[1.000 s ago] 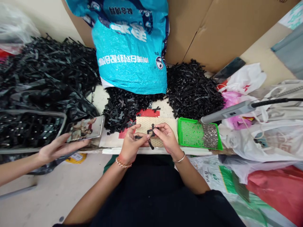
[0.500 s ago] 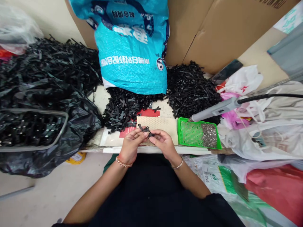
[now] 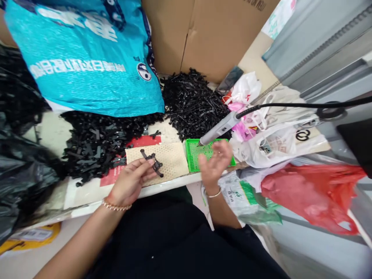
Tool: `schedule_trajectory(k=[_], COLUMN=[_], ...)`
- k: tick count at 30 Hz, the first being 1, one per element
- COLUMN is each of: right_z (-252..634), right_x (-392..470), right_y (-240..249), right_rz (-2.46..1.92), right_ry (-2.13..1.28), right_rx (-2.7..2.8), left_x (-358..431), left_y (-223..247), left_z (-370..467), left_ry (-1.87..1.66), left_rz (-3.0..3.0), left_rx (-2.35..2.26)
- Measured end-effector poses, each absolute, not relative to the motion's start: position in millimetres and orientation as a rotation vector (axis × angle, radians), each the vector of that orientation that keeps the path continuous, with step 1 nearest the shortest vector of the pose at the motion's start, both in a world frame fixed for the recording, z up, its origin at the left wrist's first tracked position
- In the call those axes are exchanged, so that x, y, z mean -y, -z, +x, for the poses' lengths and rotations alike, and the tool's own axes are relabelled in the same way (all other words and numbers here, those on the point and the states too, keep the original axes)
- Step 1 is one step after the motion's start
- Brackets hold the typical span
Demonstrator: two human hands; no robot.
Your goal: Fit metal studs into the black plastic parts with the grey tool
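My left hand (image 3: 132,179) pinches some small black plastic arm-shaped parts (image 3: 153,162), fanned out above a beige dimpled mat (image 3: 174,159). My right hand (image 3: 215,164) is raised, blurred, with its fingers apart and nothing seen in it. Below and behind that hand lies a green perforated tray (image 3: 192,157), partly hidden by it. A grey electric screwdriver (image 3: 219,128) hangs slanted on a black cable, its tip over the tray's far left part.
Heaps of black parts (image 3: 197,106) lie at the back and left (image 3: 93,147). A blue woven sack (image 3: 95,73) rests on them. Cardboard (image 3: 215,35) stands behind. Plastic bags (image 3: 270,141) crowd the right side, with a red bag (image 3: 308,193) lower down.
My view has turned to the right. My right hand has let go of the black parts and moved right to the green tray; my left hand still holds them.
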State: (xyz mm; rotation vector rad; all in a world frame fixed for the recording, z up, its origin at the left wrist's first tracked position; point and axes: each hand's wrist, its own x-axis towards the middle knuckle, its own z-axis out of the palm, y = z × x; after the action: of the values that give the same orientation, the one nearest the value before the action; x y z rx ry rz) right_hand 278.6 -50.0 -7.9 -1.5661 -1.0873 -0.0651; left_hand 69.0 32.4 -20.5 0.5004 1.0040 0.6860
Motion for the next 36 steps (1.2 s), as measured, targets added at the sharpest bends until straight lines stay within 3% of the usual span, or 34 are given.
schedule_trajectory(k=[2, 7, 11, 20, 36], right_z=[306, 332, 325, 319, 324], right_x=[39, 6, -3, -7, -6], right_y=[0, -13, -5, 49, 53], right_rz=[-1.586, -1.48, -1.411, -1.436, -1.417], right_ry=[0.088, -0.439, -0.561, -0.648, -0.687], right_rx=[1.03, 1.025, 0.954, 0.746, 0.784], left_x=[-42, -63, -70, -70, -70], left_y=[19, 31, 46, 51, 48], left_z=[83, 127, 146, 143, 142], left_ry=[-0.66, -0.567, -0.534, -0.468, -0.443], left_rz=[0.548, 0.671, 0.737, 0.805, 0.808], left_rx=[-0.969, -0.924, -0.956, -0.949, -0.936])
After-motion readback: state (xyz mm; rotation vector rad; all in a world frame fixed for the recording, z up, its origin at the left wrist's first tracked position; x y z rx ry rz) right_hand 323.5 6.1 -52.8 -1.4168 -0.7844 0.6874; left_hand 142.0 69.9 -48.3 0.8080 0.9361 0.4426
